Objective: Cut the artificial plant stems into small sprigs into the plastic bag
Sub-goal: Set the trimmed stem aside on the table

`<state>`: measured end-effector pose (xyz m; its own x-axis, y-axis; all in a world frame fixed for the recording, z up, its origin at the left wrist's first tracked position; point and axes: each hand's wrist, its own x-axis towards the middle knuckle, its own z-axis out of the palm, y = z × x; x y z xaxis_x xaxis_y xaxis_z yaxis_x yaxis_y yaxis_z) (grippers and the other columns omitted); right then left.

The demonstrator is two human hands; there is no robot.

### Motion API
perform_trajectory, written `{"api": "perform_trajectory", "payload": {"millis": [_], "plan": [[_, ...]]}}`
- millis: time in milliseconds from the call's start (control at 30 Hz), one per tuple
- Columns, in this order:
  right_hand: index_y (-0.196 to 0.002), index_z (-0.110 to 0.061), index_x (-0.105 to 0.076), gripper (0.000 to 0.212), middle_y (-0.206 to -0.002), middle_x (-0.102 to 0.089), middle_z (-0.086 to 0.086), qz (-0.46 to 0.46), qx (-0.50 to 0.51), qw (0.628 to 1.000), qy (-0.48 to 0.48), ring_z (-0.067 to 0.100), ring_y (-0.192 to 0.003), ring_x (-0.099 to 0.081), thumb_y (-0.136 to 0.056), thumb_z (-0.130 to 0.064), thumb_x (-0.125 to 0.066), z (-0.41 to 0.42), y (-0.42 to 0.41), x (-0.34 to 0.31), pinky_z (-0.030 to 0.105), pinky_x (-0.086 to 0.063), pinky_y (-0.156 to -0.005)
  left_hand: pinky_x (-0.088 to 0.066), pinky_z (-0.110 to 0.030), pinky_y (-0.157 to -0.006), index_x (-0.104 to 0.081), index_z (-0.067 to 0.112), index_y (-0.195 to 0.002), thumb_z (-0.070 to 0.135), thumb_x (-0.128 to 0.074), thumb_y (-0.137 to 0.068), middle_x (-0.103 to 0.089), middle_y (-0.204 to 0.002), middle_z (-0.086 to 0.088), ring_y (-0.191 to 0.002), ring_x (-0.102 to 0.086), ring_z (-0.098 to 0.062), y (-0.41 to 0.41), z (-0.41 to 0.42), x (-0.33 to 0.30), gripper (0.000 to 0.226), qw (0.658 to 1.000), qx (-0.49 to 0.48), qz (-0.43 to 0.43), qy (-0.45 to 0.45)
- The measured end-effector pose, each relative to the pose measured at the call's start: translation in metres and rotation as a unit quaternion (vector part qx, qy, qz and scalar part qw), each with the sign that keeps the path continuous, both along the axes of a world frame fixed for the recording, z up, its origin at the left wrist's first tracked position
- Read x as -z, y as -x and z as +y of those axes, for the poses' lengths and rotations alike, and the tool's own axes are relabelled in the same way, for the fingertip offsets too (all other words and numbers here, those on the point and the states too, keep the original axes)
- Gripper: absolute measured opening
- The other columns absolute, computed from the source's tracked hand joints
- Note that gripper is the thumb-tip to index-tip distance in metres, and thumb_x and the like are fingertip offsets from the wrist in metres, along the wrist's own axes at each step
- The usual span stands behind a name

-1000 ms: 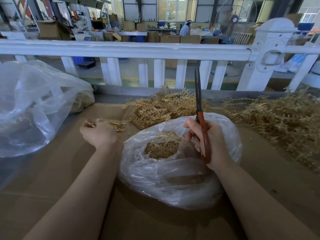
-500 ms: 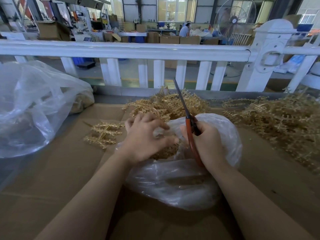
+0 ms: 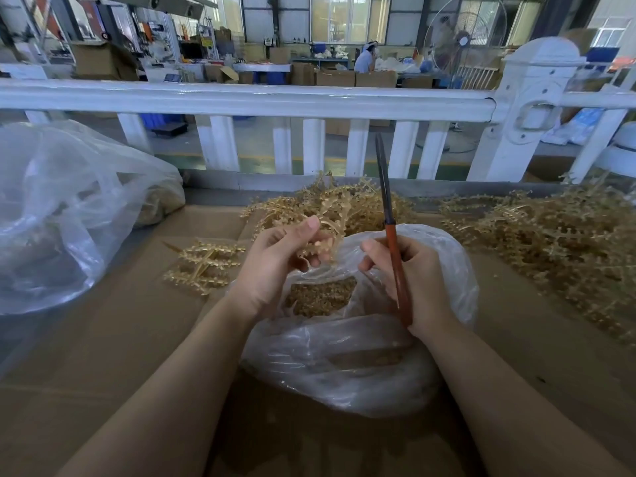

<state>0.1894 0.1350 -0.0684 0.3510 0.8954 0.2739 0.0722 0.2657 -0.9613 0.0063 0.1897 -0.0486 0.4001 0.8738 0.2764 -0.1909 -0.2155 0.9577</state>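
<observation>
A clear plastic bag (image 3: 347, 366) lies on the cardboard in front of me, its mouth open on a heap of small golden sprigs (image 3: 320, 297). Above that mouth my left hand (image 3: 275, 266) pinches a golden artificial plant stem (image 3: 330, 215) between thumb and fingers. My right hand (image 3: 413, 277) grips red-handled scissors (image 3: 394, 242), their blades together and pointing up, just right of the stem. A cut golden stem piece (image 3: 203, 266) lies flat on the cardboard to the left of my left hand.
A pile of golden stems (image 3: 344, 204) sits behind the bag and a larger heap (image 3: 557, 242) spreads to the right. A big clear bag (image 3: 65, 215) fills the left side. A white railing (image 3: 241, 98) borders the far edge of the cardboard-covered table (image 3: 103, 356).
My left hand has lifted a stem from the rear pile up over the bag's mouth. The scissors swung from tilted left to nearly upright in my right hand.
</observation>
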Motion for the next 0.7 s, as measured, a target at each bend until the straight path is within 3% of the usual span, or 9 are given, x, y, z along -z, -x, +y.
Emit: {"api": "perform_trajectory", "payload": {"millis": [67,167,333,433,533,700], "plan": [[-0.08,-0.01,-0.073,0.016,-0.074,-0.073,0.013,0.026,-0.026,0.999,0.005,0.003,-0.037,-0.045,-0.089,-0.023,-0.075,-0.0015,0.0015,-0.0037,0.012,-0.035,-0.039,-0.042,-0.021,-0.056,-0.077,0.015,-0.076,0.049,-0.055,-0.089,-0.068,-0.07,-0.006,-0.06,-0.055,-0.014,0.0004,-0.001,-0.0013,0.042,0.999,0.035,0.005,0.038],[-0.086,-0.005,-0.072,0.034,-0.08,-0.07,0.019,0.036,-0.072,0.997,-0.004,0.003,-0.038,-0.043,-0.076,-0.038,-0.075,-0.0052,0.0024,-0.0085,0.012,-0.034,-0.039,-0.035,-0.019,-0.045,-0.077,0.015,-0.075,0.054,-0.05,-0.091,-0.067,-0.066,-0.006,-0.053,-0.053,-0.012,-0.0008,-0.002,-0.0015,0.05,0.995,0.058,0.039,0.077],[-0.079,-0.011,-0.068,0.028,-0.076,-0.068,0.013,0.0,-0.093,0.996,-0.017,0.001,-0.045,-0.056,-0.071,-0.038,-0.075,-0.0072,0.0057,-0.0095,0.008,-0.042,-0.046,-0.029,-0.019,-0.038,-0.079,0.012,-0.074,0.052,-0.054,-0.093,-0.063,-0.057,-0.008,-0.045,-0.046,-0.012,-0.0028,-0.0027,0.0008,0.051,0.991,0.054,0.103,0.067],[-0.076,-0.017,-0.07,0.013,-0.069,-0.068,0.005,-0.001,-0.074,0.997,0.005,0.002,-0.044,-0.056,-0.082,-0.026,-0.078,-0.0046,0.006,-0.0085,0.009,-0.041,-0.044,-0.028,-0.018,-0.038,-0.079,0.01,-0.077,0.05,-0.051,-0.095,-0.059,-0.053,-0.004,-0.044,-0.043,-0.011,-0.0033,-0.0038,0.0004,0.051,0.987,0.082,0.13,0.054],[-0.068,-0.023,-0.072,0.026,-0.07,-0.069,0.008,0.0,-0.065,0.998,0.015,0.004,-0.039,-0.047,-0.092,-0.012,-0.071,-0.004,0.0049,-0.0078,0.014,-0.037,-0.039,-0.026,-0.021,-0.042,-0.079,0.008,-0.082,0.044,-0.048,-0.099,-0.056,-0.052,-0.003,-0.047,-0.042,-0.013,-0.0023,-0.0029,0.0019,0.051,0.985,0.095,0.135,0.051],[-0.077,-0.007,-0.065,0.019,-0.055,-0.062,-0.002,0.042,-0.088,0.995,0.023,0.005,-0.034,-0.039,-0.096,-0.008,-0.064,-0.0064,0.005,-0.0101,0.017,-0.03,-0.034,-0.026,-0.02,-0.042,-0.081,0.012,-0.084,0.045,-0.04,-0.095,-0.05,-0.052,-0.003,-0.045,-0.038,-0.01,0.0004,0.001,0.0033,0.053,0.975,0.183,0.077,0.096]]}}
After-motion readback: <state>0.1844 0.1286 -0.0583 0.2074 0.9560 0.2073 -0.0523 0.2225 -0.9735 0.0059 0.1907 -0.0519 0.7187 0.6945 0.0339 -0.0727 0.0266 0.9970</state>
